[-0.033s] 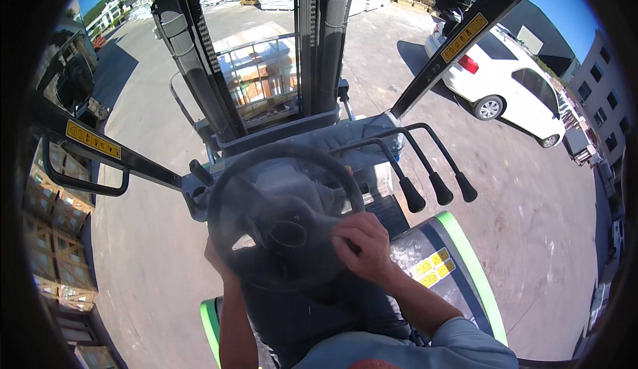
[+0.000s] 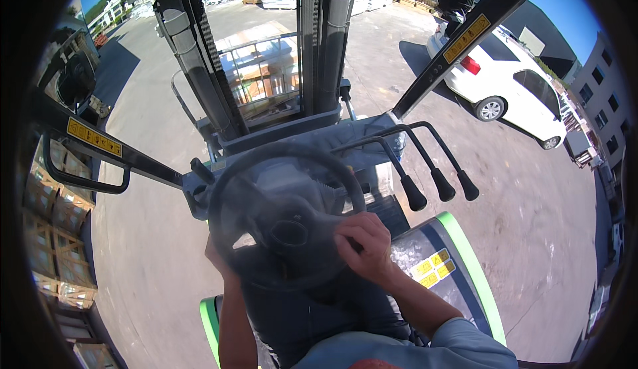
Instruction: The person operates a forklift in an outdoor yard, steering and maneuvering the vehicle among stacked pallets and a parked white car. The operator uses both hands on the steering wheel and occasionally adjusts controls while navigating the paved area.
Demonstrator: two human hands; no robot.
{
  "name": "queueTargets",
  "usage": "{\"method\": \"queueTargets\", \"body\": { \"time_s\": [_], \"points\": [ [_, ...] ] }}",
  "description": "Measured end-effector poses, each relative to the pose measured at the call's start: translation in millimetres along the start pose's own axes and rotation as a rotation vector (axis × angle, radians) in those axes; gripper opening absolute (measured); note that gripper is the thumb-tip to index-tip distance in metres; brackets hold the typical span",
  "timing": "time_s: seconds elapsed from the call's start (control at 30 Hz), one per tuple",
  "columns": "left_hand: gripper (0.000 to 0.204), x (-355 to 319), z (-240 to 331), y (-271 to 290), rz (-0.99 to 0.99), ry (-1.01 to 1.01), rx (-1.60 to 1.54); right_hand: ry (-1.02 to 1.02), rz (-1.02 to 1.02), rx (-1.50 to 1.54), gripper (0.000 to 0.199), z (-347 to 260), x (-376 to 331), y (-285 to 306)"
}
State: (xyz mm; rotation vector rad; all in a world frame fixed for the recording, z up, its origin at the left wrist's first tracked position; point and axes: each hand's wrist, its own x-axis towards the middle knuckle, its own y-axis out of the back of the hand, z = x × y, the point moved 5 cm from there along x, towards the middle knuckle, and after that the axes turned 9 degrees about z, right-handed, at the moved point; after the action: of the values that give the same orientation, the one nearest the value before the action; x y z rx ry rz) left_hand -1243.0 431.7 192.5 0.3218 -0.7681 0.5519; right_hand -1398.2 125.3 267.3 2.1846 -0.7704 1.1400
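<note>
Operator's position on a lift truck, viewed from above. The steering wheel [image 2: 288, 233] lies directly before the seated person, over the lap and behind the front console, presumably so that both arms reach it with elbows bent. The right hand [image 2: 365, 246] is at the right side of the rim, its fingers curled narrowly about it, the thumb folded toward the forefinger; a grip on the outer rim probably gives the best leverage. The left hand [image 2: 218, 259] is at the lower left of the rim, partly covered by it; whether its fingers are closed there cannot be told. The two hands thus stand on opposite sides of the wheel, an arrangement that likely steadies it. To the right of the wheel, three control levers [image 2: 443, 186] end in dark knobs — near the right hand but apart from it, apparently set for a short reach. Beyond the console rises the mast [image 2: 325, 43], its uprights parted so that a stacked load [image 2: 249, 67] shows between them, behind a barred guard that would seem to keep it from tipping backward. Farther off, a white car [image 2: 495, 80] stands at the right, and slatted crates [image 2: 66, 206] line the left.
</note>
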Motion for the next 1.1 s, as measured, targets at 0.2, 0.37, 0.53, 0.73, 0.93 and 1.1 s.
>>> {"method": "queueTargets", "body": {
  "time_s": [0.2,0.37,0.53,0.73,0.93,1.1],
  "points": [
    [0.038,4,-28,0,-0.025,0.209,0.144,-0.132,0.042,0.010,0.012,3,-20,-8],
    [0.044,3,-20,6,0.064,0.428,0.112,-0.116,0.090,-0.097,0.006,6,-33,-10],
    [0.045,8,-8,3,0.057,0.410,0.004,-0.108,0.095,-0.192,0.012,22,-33,-1],
    [0.044,9,-6,-1,0.064,0.410,0.021,-0.143,0.049,-0.253,0.019,30,-29,5],
    [0.043,12,3,1,0.075,0.388,0.060,-0.136,0.010,-0.249,0.023,12,-32,6],
    [0.041,15,10,4,0.097,0.397,0.052,-0.124,-0.059,-0.225,0.019,-10,-36,-2]
  ]
}}
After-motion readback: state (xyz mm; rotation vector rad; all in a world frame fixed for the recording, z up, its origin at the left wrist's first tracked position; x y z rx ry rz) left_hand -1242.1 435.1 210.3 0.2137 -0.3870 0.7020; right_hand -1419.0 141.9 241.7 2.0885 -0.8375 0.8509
